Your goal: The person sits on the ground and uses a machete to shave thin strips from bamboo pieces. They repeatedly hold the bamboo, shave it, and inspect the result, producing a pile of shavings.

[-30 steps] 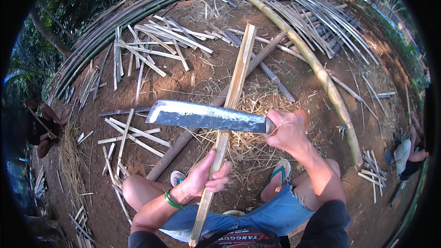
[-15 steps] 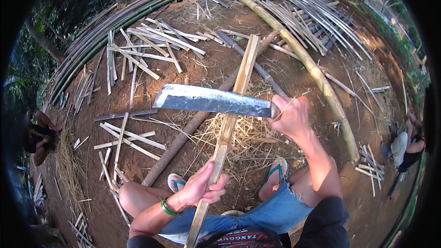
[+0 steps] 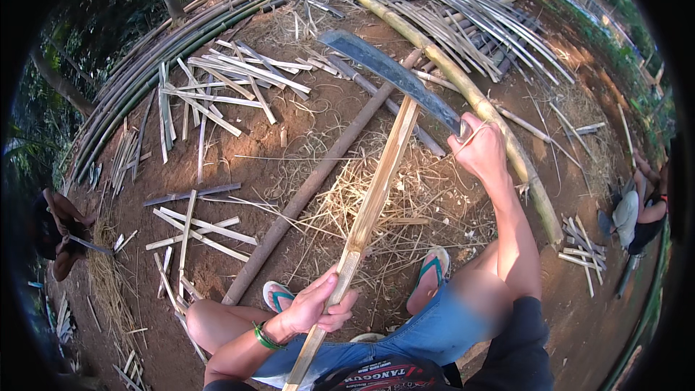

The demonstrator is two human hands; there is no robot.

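My left hand (image 3: 317,308) grips the near end of a long split bamboo slat (image 3: 376,188) that slants up and away from my lap. My right hand (image 3: 479,150) holds the handle of a broad steel machete (image 3: 391,71). The blade is raised and points up-left, above the slat's far end. A green band circles my left wrist. I sit on bare dirt in blue shorts and sandals, with my knees on either side of the slat.
Cut bamboo strips (image 3: 217,83) lie scattered at the left. A dark pole (image 3: 311,188) lies diagonally beside the slat. A thick bamboo stem (image 3: 499,137) runs on the right. Dry shavings (image 3: 405,203) cover the ground. One person crouches at the left (image 3: 58,232), another at the right (image 3: 641,210).
My right hand has swung the machete from lying level across the slat to a raised position pointing up-left. My left hand kept its grip on the slat.
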